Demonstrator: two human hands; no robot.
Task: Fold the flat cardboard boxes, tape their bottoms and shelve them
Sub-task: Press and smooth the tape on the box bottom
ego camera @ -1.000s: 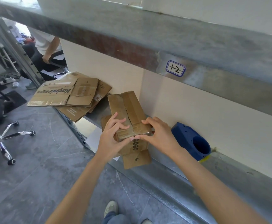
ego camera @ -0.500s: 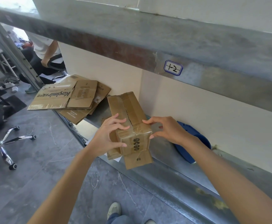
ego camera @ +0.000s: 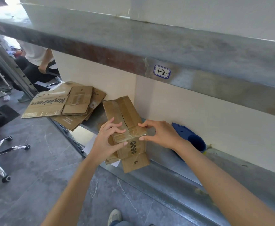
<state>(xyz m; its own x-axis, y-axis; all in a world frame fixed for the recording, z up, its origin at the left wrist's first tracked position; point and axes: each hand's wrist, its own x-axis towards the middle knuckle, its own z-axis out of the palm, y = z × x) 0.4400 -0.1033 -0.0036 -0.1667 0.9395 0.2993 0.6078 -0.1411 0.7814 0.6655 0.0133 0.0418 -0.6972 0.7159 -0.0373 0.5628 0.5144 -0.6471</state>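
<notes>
While both my hands hold its near end, a small folded cardboard box (ego camera: 122, 111) stands on the lower metal shelf (ego camera: 166, 170). Its taped seam faces up, and a flap marked "#8" juts toward me at its foot. My left hand (ego camera: 107, 141) grips the box's left side, fingers curled over the top edge and thumb pressed against the near face. My right hand (ego camera: 159, 134) pinches the taped right corner, fingertips on top and thumb beneath.

Farther along the same shelf, to the left, a stack of flat cardboard boxes (ego camera: 65, 105) overhangs the front edge, one of them printed side up. A blue plastic object (ego camera: 190, 139) lies on the shelf against the wall, just beyond my right wrist. A handwritten label (ego camera: 161, 71) is stuck to the upper shelf's beam.

On the grey floor at left stands a chrome chair base (ego camera: 1, 154), and another person (ego camera: 35, 62) sits beyond the rack's upright. One shoe (ego camera: 114, 216) shows at the bottom edge.
</notes>
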